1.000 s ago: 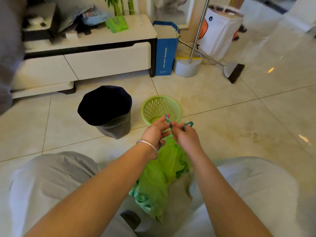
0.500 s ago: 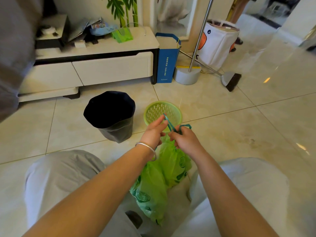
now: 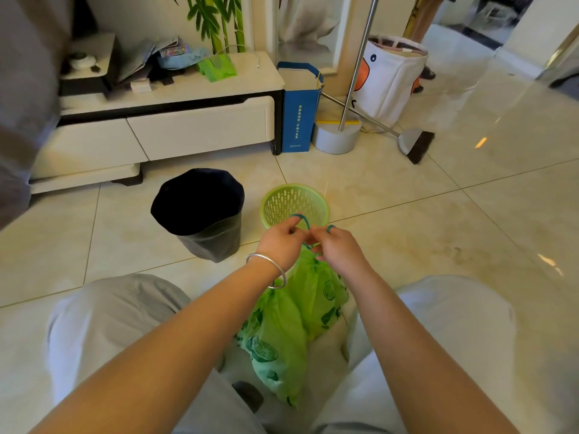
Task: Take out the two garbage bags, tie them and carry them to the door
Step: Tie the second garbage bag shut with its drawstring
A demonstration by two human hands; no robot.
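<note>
A green garbage bag (image 3: 291, 321) with leaf prints hangs between my knees. Its teal drawstring (image 3: 302, 221) loops above my fingers. My left hand (image 3: 280, 244), with a silver bangle on the wrist, pinches one end of the string. My right hand (image 3: 340, 249) pinches the other end, close beside the left. Behind them stands an empty green perforated bin (image 3: 294, 205). To its left is a bin lined with a black garbage bag (image 3: 200, 211), its mouth open.
A white TV cabinet (image 3: 175, 120) with clutter runs along the back left. A blue paper bag (image 3: 299, 111), a pole on a round base (image 3: 338, 136), a broom (image 3: 413, 145) and a white duck-print hamper (image 3: 391, 79) stand behind. Tiled floor stretches to the right.
The view has tilted up a little. My hands have kept working the drawstring, the loop now lifted above my left fingers. The bag hangs in the same place.
</note>
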